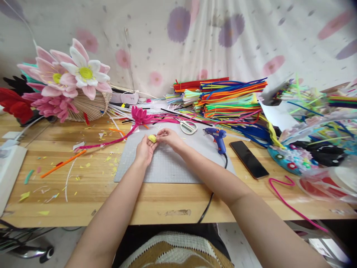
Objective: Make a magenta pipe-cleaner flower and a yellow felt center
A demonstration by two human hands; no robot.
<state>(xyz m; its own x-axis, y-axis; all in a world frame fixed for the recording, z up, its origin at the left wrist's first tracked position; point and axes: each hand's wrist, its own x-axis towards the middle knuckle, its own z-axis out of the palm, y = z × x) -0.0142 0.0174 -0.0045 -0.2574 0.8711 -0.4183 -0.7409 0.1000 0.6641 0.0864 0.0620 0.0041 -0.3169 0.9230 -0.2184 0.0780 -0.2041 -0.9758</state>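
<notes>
Above the grey cutting mat (pixel 173 167), my left hand (pixel 144 150) holds a small, rounded yellow piece (pixel 152 138) between thumb and fingers. My right hand (pixel 169 137) meets it from the right, with bent fingers pinched at the piece's right edge. The yellow piece is too small to tell its exact kind. Just behind my left hand lies a magenta pipe-cleaner flower (pixel 141 116) with a long twisted stem (pixel 114 142) reaching left. White-handled scissors (pixel 188 127) rest behind my right hand.
A blue glue gun (pixel 216 138) and a black phone (pixel 248 159) lie to the right. Colourful pipe-cleaner bundles (pixel 231 96) are stacked behind. Pink and white fabric flowers (pixel 80 70) stand at left. Yellow scraps (pixel 24 196) and an orange strip (pixel 63 163) litter the table.
</notes>
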